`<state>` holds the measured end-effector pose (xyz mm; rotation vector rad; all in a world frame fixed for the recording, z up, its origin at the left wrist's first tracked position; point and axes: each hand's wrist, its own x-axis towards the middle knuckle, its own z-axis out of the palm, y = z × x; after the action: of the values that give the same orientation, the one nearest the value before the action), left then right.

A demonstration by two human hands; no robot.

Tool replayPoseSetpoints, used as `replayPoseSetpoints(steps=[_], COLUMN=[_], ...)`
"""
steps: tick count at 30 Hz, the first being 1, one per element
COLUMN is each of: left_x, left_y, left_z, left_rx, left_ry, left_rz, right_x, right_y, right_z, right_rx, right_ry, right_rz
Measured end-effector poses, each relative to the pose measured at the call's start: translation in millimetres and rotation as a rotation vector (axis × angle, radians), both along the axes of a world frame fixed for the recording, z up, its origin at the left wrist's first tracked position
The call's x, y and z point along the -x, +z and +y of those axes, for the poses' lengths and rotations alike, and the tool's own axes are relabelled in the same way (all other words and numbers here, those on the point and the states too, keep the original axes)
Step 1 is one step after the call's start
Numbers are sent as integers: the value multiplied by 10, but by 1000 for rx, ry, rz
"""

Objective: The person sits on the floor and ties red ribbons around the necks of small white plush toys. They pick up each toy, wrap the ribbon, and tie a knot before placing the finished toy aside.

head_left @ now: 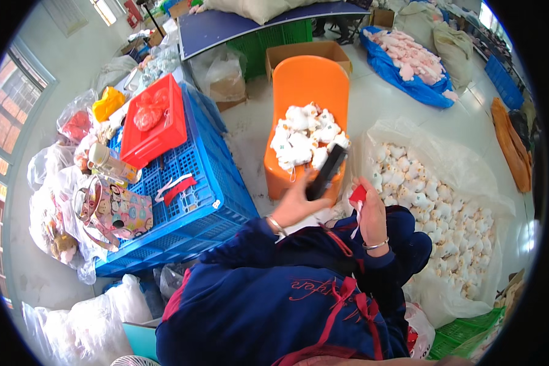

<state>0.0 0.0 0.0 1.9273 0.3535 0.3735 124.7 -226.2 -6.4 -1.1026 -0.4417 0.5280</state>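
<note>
My left hand (294, 206) is closed around the lower end of a black oblong object (328, 169). Its exact kind cannot be made out. Close by on the right, my right hand (374, 221) pinches a small red piece (358, 194) with a white ribbon (356, 218) trailing down from it. In front of both hands stands an orange chair (311, 76) with a heap of small white plush toys (305, 134) on its seat. The black object overlaps the right edge of that heap.
On my right, a large clear plastic bag (494, 201) holds many white plush pieces (421, 195). A blue crate (210, 177) at left carries a red tray (155, 143), a patterned bag (125, 213) and red and white strips (180, 190). Pink plush (409, 55) lies on blue sheeting beyond.
</note>
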Motion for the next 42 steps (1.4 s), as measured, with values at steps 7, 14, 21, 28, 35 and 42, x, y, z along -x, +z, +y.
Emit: replayPoseSetpoints(steps=[7,14,21,28,35,42], left_x=[550,1566,1720,1961,501,-958], left_y=[604,435,162,324,1153,410], left_z=[1047,2004,2326,2638,1326,583], left_rx=[-376,-784,-746,-956,-682,-474], left_ry=[420,791,814,686,295,-330], left_rz=[-93,439,719,767,268,310], right_x=[-110,-278,-449,-396,-201,-17], right_y=[173,57,28,202,218,185], right_z=[-541,-1109,-1795,-2256,-2577,-2676], right_rx=[70,64,107,365,644,805], right_ry=[-64,-123,-325,-493,-578,-684], right_rz=[178,174,130,-20,-27,-104])
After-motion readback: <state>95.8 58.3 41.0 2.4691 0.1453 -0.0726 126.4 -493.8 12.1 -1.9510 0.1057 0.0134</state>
